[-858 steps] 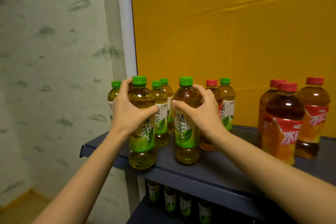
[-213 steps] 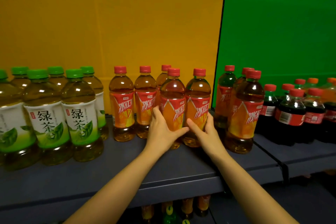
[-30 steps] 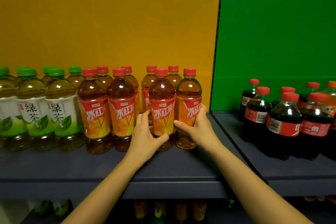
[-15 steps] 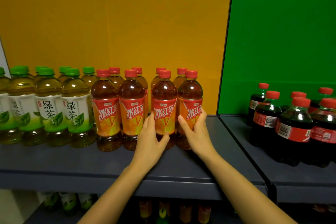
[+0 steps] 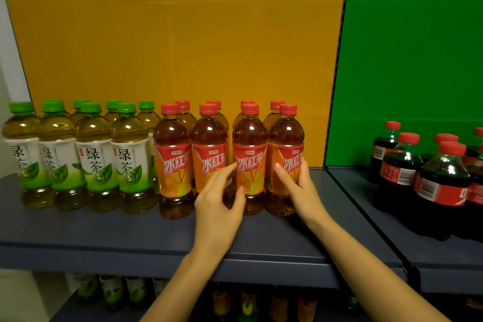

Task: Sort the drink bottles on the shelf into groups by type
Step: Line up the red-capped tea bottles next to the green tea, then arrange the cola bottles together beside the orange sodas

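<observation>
8 green tea bottles [image 5: 91, 154] at 9 o'clock on the shelf [image 5: 104, 232], 4 front and 4 behind: clear plastic, green screw caps, pale yellow-green liquid, white-and-green leaf labels. 8 iced tea bottles [image 5: 171, 154] just beside them at centre, also 4 plus 4: red caps, amber-brown liquid, glossy red-orange labels, ribbed bases. At least 5 cola bottles [image 5: 441, 180] at 3 o'clock, well apart: rounder, dark liquid, red caps and labels, some cut off by the frame edge.

Right hand [image 5: 300, 191]: grip wrapped round the end iced tea bottle [image 5: 286, 138], thumb on the label front, fingers round its 3 o'clock side. Left hand [image 5: 218, 206]: blurred, fingers up between the second and third front iced teas; cannot tell whether the grip holds.

Shelf is matte dark grey. Yellow panel [image 5: 183, 34] behind the teas, green panel [image 5: 418, 47] behind the colas. More bottles [image 5: 112, 293] at 6 o'clock below, dim.
</observation>
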The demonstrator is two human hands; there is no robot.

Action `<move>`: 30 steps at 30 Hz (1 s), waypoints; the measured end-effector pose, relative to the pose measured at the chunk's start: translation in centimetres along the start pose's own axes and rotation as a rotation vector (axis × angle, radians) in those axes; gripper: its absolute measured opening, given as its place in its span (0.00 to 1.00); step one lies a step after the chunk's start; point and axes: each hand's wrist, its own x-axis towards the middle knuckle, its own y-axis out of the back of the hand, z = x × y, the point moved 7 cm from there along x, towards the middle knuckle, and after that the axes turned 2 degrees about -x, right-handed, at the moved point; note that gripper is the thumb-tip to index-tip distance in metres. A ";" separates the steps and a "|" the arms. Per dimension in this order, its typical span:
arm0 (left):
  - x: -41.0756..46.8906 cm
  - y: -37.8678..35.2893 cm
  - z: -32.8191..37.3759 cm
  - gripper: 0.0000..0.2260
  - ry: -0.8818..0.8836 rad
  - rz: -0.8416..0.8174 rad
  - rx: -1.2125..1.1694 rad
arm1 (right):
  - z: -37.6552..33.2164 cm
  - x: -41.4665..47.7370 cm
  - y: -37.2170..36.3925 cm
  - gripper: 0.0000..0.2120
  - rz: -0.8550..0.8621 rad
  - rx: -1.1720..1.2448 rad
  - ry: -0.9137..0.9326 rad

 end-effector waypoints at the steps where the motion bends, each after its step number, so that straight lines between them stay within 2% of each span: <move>1: -0.1 1.6 0.6 0.16 -0.061 0.081 0.000 | 0.1 0.2 0.2 0.30 0.011 0.023 -0.011; 3: -0.1 4.8 0.6 0.15 -0.117 0.246 0.044 | 0.1 0.7 0.7 0.38 0.050 0.052 -0.033; 5: 0.4 6.7 -1.0 0.25 -0.029 0.337 0.101 | 0.0 1.2 0.7 0.43 0.064 0.048 -0.037; 7: 1.1 6.9 -3.2 0.39 0.109 0.294 0.159 | -0.1 1.5 0.2 0.43 0.053 0.044 -0.045; 9: 1.5 6.0 -4.8 0.50 0.201 0.169 0.213 | -0.1 1.6 -0.1 0.37 0.056 0.034 -0.038; 12: 1.7 4.7 -6.7 0.58 0.335 0.026 0.192 | 0.0 1.4 -0.3 0.31 0.061 0.017 -0.031; 16: 1.9 4.5 -7.3 0.59 0.350 0.003 0.190 | 0.0 1.2 -0.5 0.25 0.064 0.012 -0.053; 20: 2.0 4.2 -7.6 0.59 0.348 -0.020 0.161 | 0.1 1.1 -0.5 0.25 0.069 0.008 -0.057; 27: 2.2 4.1 -7.6 0.58 0.326 -0.015 0.153 | 0.3 1.1 -0.7 0.30 0.058 0.007 -0.051; 30: 2.1 4.2 -7.6 0.58 0.321 -0.010 0.120 | 0.6 1.1 -0.5 0.37 0.045 -0.022 -0.070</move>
